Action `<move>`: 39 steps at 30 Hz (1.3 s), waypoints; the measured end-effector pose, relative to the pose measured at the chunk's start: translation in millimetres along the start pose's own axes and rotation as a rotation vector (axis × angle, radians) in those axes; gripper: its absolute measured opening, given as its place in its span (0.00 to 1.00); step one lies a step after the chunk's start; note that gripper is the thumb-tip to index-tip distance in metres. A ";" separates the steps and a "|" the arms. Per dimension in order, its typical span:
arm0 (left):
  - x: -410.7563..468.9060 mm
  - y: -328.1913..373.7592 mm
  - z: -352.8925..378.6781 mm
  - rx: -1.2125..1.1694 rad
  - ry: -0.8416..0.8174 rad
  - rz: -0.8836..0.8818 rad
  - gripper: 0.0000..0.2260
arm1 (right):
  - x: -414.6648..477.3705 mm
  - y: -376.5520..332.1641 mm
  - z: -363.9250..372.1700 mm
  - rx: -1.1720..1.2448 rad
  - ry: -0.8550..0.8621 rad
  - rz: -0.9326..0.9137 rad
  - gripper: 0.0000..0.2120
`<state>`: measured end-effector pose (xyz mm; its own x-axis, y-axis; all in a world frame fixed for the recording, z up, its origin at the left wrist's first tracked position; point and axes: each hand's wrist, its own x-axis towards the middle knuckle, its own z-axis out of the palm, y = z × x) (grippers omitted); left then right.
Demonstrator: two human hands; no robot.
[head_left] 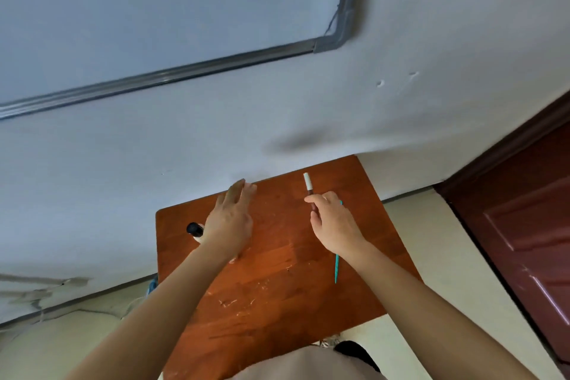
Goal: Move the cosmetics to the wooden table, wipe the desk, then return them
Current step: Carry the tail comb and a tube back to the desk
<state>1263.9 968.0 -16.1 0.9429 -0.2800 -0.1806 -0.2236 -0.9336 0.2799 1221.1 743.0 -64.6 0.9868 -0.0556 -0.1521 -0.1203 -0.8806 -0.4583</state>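
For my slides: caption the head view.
Right hand pinches a white-capped pencil over the wooden table; left hand open beside a black-capped bottle.

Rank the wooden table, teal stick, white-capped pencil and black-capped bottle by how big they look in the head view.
1. wooden table
2. teal stick, partly under the right hand
3. Unsure: white-capped pencil, pinched by that hand, and black-capped bottle, half behind the left hand, look alike.

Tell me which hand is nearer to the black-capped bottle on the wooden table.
Left. The left hand hovers right beside the black-capped bottle, its wrist partly covering it. The right hand is farther off to the right, pinching a white-capped pencil.
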 end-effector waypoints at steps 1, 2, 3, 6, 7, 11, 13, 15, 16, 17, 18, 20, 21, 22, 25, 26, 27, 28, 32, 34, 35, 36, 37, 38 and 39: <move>0.5 3.5 -15.0 -0.025 0.062 0.041 0.27 | 1.7 -4.4 -12.9 0.008 0.048 -0.007 0.17; 0.6 6.1 -27.8 -0.045 0.132 0.092 0.26 | 2.2 -8.6 -25.3 0.012 0.096 -0.012 0.16; 0.4 8.3 -37.0 -0.064 0.194 0.138 0.26 | 1.3 -11.5 -35.8 0.012 0.136 -0.006 0.16; -1.3 17.1 -54.7 -0.123 0.289 0.292 0.25 | -22.0 -15.3 -59.1 0.019 0.252 0.091 0.16; -0.6 22.2 -56.0 -0.141 0.302 0.339 0.25 | -34.9 -13.8 -63.2 0.036 0.288 0.133 0.17; -0.9 58.8 -43.2 -0.196 0.298 0.509 0.17 | -105.1 3.2 -70.3 0.083 0.416 0.347 0.22; -5.4 86.9 -30.3 -0.181 0.233 0.568 0.16 | -143.0 13.8 -75.4 0.099 0.451 0.461 0.25; -17.4 120.3 -18.0 -0.176 0.188 0.682 0.16 | -186.9 25.8 -80.3 0.094 0.495 0.564 0.26; -27.0 140.7 -13.2 -0.175 0.174 0.766 0.16 | -211.6 32.0 -84.1 0.080 0.526 0.615 0.25; -37.2 160.2 -8.7 -0.177 0.181 0.855 0.16 | -235.2 37.8 -88.1 0.064 0.556 0.659 0.25; -47.6 177.6 -5.5 -0.181 0.202 0.934 0.16 | -255.6 43.1 -91.7 0.050 0.584 0.695 0.25; -77.5 218.8 -1.2 -0.185 0.212 1.085 0.17 | -305.9 53.1 -99.8 0.033 0.656 0.783 0.25; -95.2 239.8 0.4 -0.189 0.205 1.152 0.18 | -332.6 57.2 -103.7 0.032 0.698 0.824 0.25; -112.1 259.1 2.6 -0.188 0.201 1.211 0.18 | -357.6 61.1 -106.4 0.027 0.732 0.856 0.25; -169.1 309.7 15.5 -0.184 0.173 1.360 0.17 | -433.3 72.2 -106.7 -0.016 0.791 0.948 0.24; -192.7 328.2 23.1 -0.188 0.164 1.405 0.18 | -463.9 77.5 -104.8 -0.023 0.813 0.994 0.24; -215.4 345.4 31.2 -0.191 0.158 1.441 0.19 | -493.8 83.4 -102.4 -0.026 0.838 1.041 0.24; -236.4 359.9 38.7 -0.196 0.151 1.466 0.20 | -520.9 88.9 -99.1 -0.029 0.865 1.083 0.24; -350.9 431.4 86.2 -0.201 0.062 1.586 0.22 | -656.4 109.1 -83.6 -0.037 0.974 1.219 0.24; -401.4 462.9 105.4 -0.211 0.053 1.637 0.22 | -710.8 116.5 -80.7 -0.038 0.992 1.266 0.24; -427.9 480.1 115.7 -0.214 0.060 1.682 0.22 | -740.3 121.4 -80.5 -0.037 1.005 1.291 0.24; -459.9 500.2 126.0 -0.220 0.062 1.721 0.22 | -775.9 127.6 -80.5 -0.048 1.020 1.324 0.24; -491.5 520.1 135.3 -0.221 0.046 1.748 0.22 | -811.5 133.8 -81.7 -0.063 1.039 1.357 0.24; -515.6 535.7 140.6 -0.233 0.028 1.763 0.22 | -839.3 139.1 -83.9 -0.078 1.056 1.388 0.24; -543.8 553.0 146.6 -0.242 0.002 1.779 0.21 | -872.1 144.8 -86.0 -0.088 1.072 1.428 0.24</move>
<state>591.4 571.2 98.7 -0.3645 -0.8088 0.4616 -0.8292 0.5074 0.2343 352.4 623.6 77.0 -0.2305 -0.9415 0.2457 -0.8895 0.1016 -0.4454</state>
